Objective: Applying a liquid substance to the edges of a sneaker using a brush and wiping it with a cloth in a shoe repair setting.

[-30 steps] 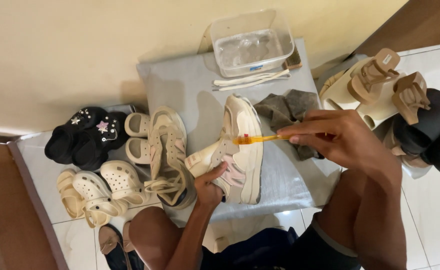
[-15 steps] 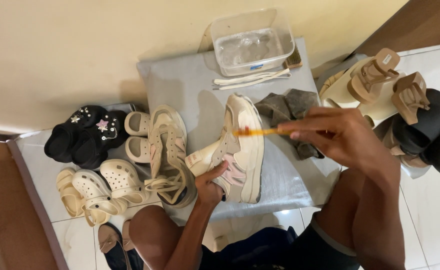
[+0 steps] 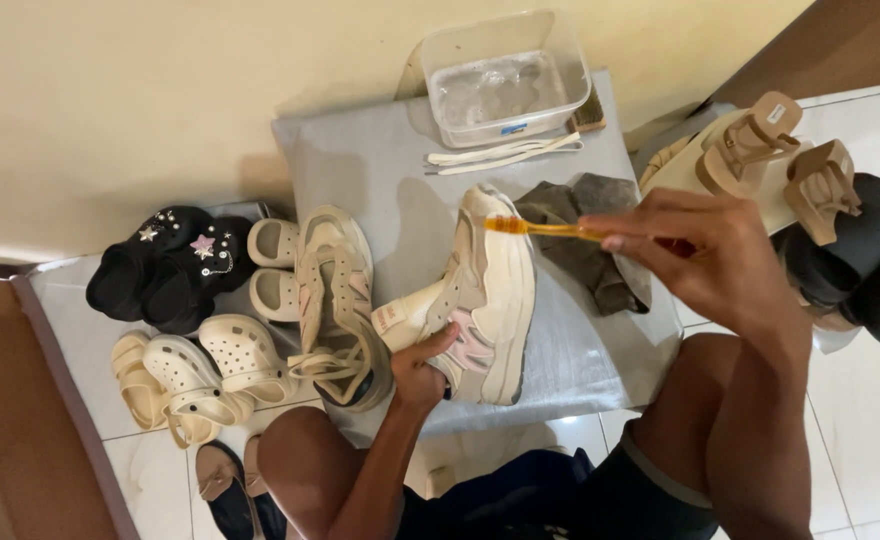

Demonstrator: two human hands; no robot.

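Left hand: the left hand (image 3: 422,362) is clamped on the heel end of a cream sneaker (image 3: 482,290), propping it tilted on its side on the grey mat (image 3: 360,165).
Right hand: the right hand (image 3: 705,255) has its fingers pinched together on an orange toothbrush (image 3: 540,229), whose head touches the sneaker's toe end.
Sneakers: two; the second sneaker (image 3: 335,300) lies just left of the held one, unlaced, at the mat's left edge.
Laces: one bundle of white laces (image 3: 500,155) lying near the mat's far edge.
Tub: one clear plastic tub (image 3: 505,80) at the far edge, against the wall, with a small brush (image 3: 588,110) beside its right side.
Cloth: one grey cloth (image 3: 585,240) under the toothbrush, right of the sneaker.
Other footwear: two black slippers (image 3: 165,265) and several cream clogs (image 3: 205,365) on the floor at left; tan sandals (image 3: 775,150) at right.
Open room: bare mat shows between the laces and the sneakers; the near right corner is also bare.
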